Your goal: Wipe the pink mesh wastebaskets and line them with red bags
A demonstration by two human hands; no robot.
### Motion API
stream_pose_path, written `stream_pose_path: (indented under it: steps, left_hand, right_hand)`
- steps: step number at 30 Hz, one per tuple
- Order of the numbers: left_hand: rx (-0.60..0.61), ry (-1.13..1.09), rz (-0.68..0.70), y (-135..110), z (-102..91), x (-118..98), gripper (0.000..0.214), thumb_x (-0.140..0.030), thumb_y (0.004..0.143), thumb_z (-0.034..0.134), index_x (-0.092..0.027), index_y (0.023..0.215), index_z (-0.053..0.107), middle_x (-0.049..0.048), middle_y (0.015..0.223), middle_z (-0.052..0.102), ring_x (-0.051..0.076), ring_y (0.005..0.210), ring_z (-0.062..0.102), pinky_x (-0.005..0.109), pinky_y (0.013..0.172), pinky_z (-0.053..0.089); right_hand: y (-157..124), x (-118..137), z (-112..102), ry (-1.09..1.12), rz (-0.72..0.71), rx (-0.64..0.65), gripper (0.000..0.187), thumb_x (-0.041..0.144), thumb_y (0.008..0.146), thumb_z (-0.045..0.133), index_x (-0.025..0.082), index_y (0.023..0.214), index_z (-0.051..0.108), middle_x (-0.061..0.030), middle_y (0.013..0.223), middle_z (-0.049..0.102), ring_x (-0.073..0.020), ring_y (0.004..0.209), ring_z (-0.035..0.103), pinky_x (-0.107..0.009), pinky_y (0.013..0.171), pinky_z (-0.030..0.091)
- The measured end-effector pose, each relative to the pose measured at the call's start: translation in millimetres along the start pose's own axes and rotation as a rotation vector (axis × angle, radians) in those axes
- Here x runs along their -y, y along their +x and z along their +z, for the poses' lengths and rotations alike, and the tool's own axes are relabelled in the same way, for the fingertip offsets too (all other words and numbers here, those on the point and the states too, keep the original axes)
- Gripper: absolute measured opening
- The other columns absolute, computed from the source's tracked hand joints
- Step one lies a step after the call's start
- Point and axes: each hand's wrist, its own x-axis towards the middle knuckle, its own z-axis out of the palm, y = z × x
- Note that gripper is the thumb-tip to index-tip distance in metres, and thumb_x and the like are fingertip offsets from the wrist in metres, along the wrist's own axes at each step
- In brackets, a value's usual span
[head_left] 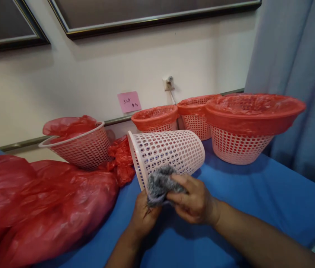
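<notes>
A white perforated plastic wastebasket (171,149) lies on its side on the blue-covered table (230,193), its mouth facing left. My left hand (145,214) grips the near part of its rim, fingers partly hidden behind the cloth. In my right hand (195,201) is a grey fuzzy cleaning cloth (160,184), bunched up and pressed against the basket's outside near the rim. A crumpled red plastic bag (122,160) lies just left of the basket's mouth.
Several white baskets lined with red bags stand behind, including a large one (241,143) at right. Another basket (87,149) tilts at left beside a big heap of red plastic (48,208). A pink note (129,102) and a socket (169,84) are on the wall.
</notes>
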Motion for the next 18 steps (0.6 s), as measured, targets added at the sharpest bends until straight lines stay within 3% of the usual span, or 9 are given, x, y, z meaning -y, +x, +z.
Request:
stream_pose_path:
  steps: [3,5,8,10,13,16,18]
  left_hand:
    - [0.01,0.055,0.0,1,0.3,-3,0.033,-0.034,0.096,0.06,-0.023,0.124,0.074,0.0099,0.127,0.074,0.031,0.119,0.067,0.049,0.11,0.051]
    - [0.079,0.083,0.031,3,3.0,-7,0.037,-0.028,0.095,0.06,-0.022,0.13,0.07,0.0101,0.132,0.071,0.03,0.123,0.065,0.049,0.113,0.048]
    - [0.211,0.142,0.082,6,9.6,-14,0.047,-0.02,0.089,0.062,-0.023,0.136,0.066,0.01,0.139,0.067,0.031,0.129,0.062,0.048,0.115,0.046]
    - [0.273,0.187,0.106,7,14.3,-16,0.052,-0.016,0.085,0.063,-0.022,0.136,0.066,0.0098,0.142,0.065,0.031,0.131,0.06,0.047,0.117,0.044]
    - [0.308,0.227,0.121,7,18.9,-12,0.055,-0.011,0.08,0.063,-0.022,0.134,0.067,0.0093,0.138,0.067,0.031,0.13,0.06,0.046,0.117,0.044]
    - [0.312,0.214,0.11,4,19.4,-4,0.047,-0.011,0.079,0.061,-0.021,0.124,0.071,0.0088,0.122,0.075,0.03,0.117,0.067,0.042,0.105,0.054]
    - [0.313,0.226,0.093,3,17.8,-1,0.045,-0.01,0.079,0.059,-0.02,0.12,0.073,0.0087,0.116,0.076,0.029,0.111,0.069,0.042,0.101,0.056]
  right_hand:
    - [-3,-37,-5,-0.098,0.343,-0.27,0.038,0.022,0.087,0.061,0.025,0.124,0.068,-0.0122,0.136,0.059,-0.031,0.121,0.064,-0.048,0.1,0.057]
    - [-7,-69,-11,-0.162,0.565,-0.446,0.033,0.026,0.09,0.062,0.023,0.122,0.069,-0.0124,0.121,0.064,-0.029,0.11,0.067,-0.048,0.097,0.057]
    - [-9,-98,-18,-0.191,0.684,-0.555,0.026,0.03,0.093,0.06,0.027,0.117,0.07,-0.0083,0.105,0.067,-0.0253,0.097,0.067,-0.046,0.093,0.058]
    - [-7,-89,-18,-0.177,0.605,-0.515,0.028,0.027,0.093,0.06,0.03,0.12,0.069,-0.008,0.112,0.065,-0.0257,0.103,0.066,-0.047,0.096,0.057]
    - [-3,-40,-11,-0.107,0.331,-0.326,0.042,0.02,0.088,0.063,0.031,0.128,0.064,-0.0104,0.137,0.054,-0.0303,0.12,0.062,-0.05,0.099,0.057]
    - [-3,10,-4,-0.025,0.049,-0.124,0.049,0.022,0.082,0.065,0.032,0.131,0.063,-0.0099,0.151,0.041,-0.0297,0.114,0.066,-0.044,0.089,0.062]
    - [-4,17,-2,-0.009,-0.01,-0.086,0.05,0.023,0.082,0.065,0.034,0.13,0.063,-0.0086,0.152,0.041,-0.0291,0.112,0.067,-0.042,0.086,0.063]
